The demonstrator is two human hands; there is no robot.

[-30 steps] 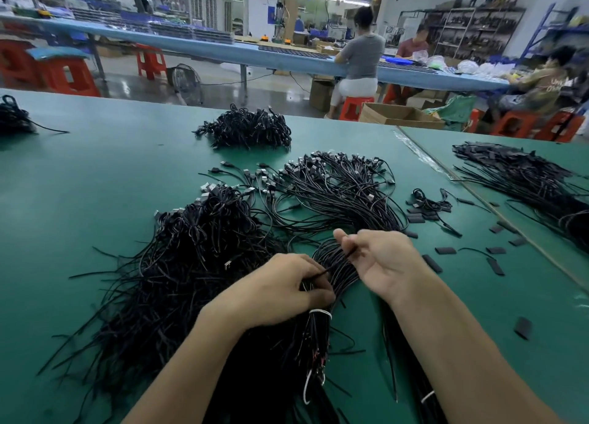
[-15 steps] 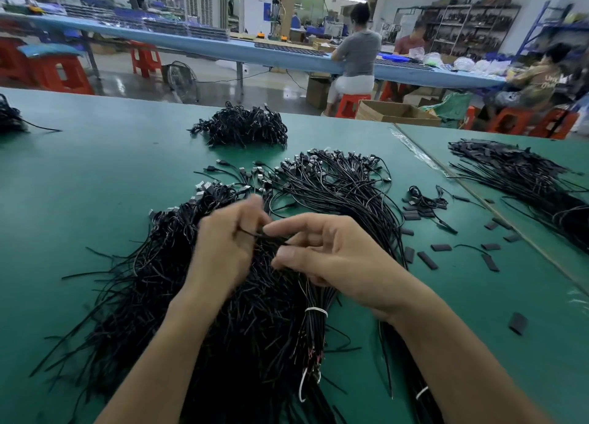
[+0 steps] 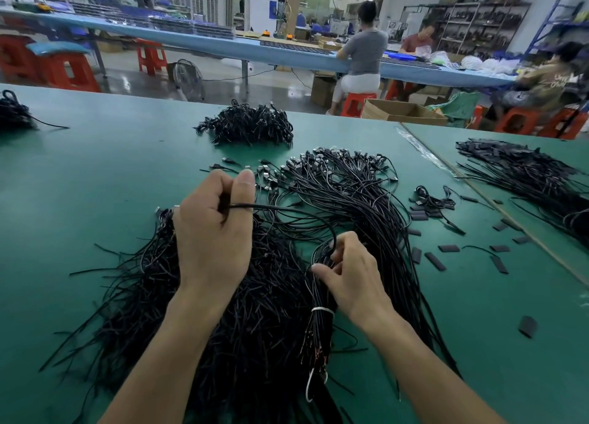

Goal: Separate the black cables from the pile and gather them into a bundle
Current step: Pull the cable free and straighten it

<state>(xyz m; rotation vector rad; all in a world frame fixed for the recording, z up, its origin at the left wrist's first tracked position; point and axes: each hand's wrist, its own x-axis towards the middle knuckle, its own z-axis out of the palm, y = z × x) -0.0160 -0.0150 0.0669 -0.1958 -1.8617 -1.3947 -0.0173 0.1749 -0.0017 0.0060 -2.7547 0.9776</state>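
Note:
A big loose pile of black cables (image 3: 255, 321) lies on the green table (image 3: 95, 174) in front of me. My left hand (image 3: 216, 232) is raised above the pile and pinches one black cable (image 3: 287, 208) between thumb and fingers. That cable arcs to the right and down into my right hand (image 3: 347, 277), whose fingers close on it beside a tied bundle (image 3: 320, 334) held by a white tie (image 3: 322, 310). A fanned spread of cables with plugs (image 3: 344, 181) lies just beyond my hands.
A coiled heap of black cables (image 3: 248, 125) sits further back, another heap (image 3: 14, 112) at the far left, and a long pile (image 3: 529, 181) on the adjoining table at right. Small black sleeve pieces (image 3: 435, 261) are scattered right of my hands. People sit at a blue bench behind.
My left hand has lifted up and away, drawing one cable out of the pile. My right hand has dropped back toward the tied bundle, holding the cable's other end.

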